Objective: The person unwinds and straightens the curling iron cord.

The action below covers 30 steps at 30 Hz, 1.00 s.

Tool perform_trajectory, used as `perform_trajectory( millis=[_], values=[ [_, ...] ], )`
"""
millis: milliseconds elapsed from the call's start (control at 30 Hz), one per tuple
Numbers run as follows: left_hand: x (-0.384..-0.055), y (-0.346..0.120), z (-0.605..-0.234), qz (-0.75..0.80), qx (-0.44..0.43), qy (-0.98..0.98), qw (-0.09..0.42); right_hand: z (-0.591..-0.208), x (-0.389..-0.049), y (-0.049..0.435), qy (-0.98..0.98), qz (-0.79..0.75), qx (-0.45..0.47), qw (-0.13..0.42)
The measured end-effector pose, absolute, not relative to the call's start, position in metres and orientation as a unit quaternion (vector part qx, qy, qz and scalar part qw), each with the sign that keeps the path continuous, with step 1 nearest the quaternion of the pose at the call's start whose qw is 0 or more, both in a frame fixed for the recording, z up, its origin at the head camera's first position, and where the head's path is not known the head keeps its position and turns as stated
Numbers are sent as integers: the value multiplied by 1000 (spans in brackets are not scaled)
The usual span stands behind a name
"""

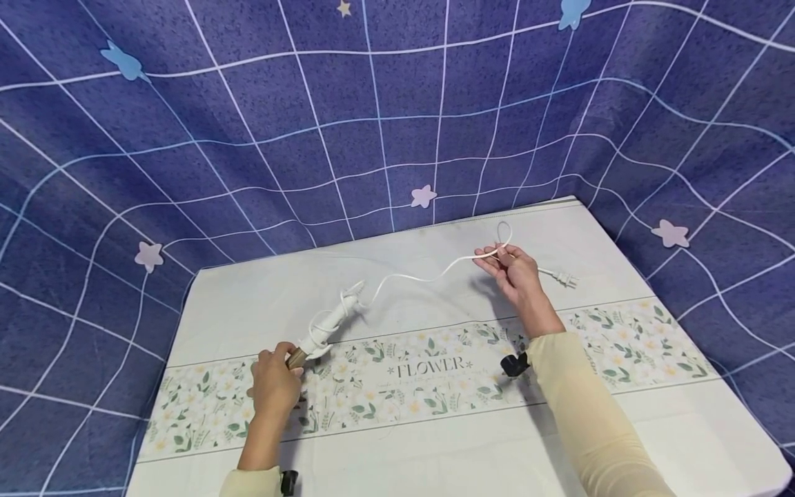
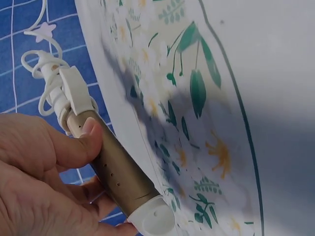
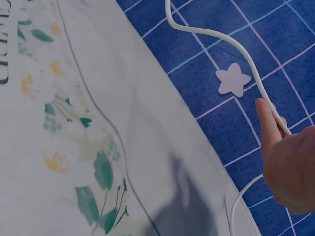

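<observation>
My left hand (image 1: 275,383) grips a white-and-gold curling iron (image 1: 329,326) by its gold barrel (image 2: 120,167), its thumb pressed along the side. The iron's white end cap (image 2: 155,219) sticks out past the fingers. Loops of white cord (image 2: 49,91) are wound round the white handle, which points up and to the right in the head view. From there the loose cord (image 1: 422,278) runs to my right hand (image 1: 520,279), which holds it between thumb and fingers. A small loop rises above those fingers, and the two-pin plug (image 1: 566,279) hangs out to the right of the hand.
Under both hands is a table with a white cloth (image 1: 447,455), crossed by a printed band of flowers with the word FLOWER. A blue curtain (image 1: 404,103) with a grid and star shapes closes off the back and both sides.
</observation>
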State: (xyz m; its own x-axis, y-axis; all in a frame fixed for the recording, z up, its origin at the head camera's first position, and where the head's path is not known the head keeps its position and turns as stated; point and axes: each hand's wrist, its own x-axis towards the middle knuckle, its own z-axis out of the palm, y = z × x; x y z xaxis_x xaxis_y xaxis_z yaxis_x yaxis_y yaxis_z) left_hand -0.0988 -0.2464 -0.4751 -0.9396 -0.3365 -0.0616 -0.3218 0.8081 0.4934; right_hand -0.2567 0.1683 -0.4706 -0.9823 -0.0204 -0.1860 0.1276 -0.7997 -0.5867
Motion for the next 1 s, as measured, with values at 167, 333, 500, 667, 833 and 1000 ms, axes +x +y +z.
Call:
perform_trajectory(
  millis=[167,333,500,667,833,1000],
  values=[
    [-97,-252,-470,-277,184,-943,8,-480,-258,169,342,-934,96,43],
    [-97,-254,-469,-287,187,-939,15,-492,-260,167,359,-926,107,54],
    [-98,-253,-470,-289,188,-938,25,-503,-261,160,401,-908,109,53],
    [-101,-251,-472,-284,190,-939,41,-511,-261,151,440,-887,128,61],
    [-103,-250,-472,-282,194,-939,38,-518,-262,147,453,-878,142,67],
    [-104,-249,-470,-290,193,-937,33,-520,-264,143,456,-876,144,66]
  ],
)
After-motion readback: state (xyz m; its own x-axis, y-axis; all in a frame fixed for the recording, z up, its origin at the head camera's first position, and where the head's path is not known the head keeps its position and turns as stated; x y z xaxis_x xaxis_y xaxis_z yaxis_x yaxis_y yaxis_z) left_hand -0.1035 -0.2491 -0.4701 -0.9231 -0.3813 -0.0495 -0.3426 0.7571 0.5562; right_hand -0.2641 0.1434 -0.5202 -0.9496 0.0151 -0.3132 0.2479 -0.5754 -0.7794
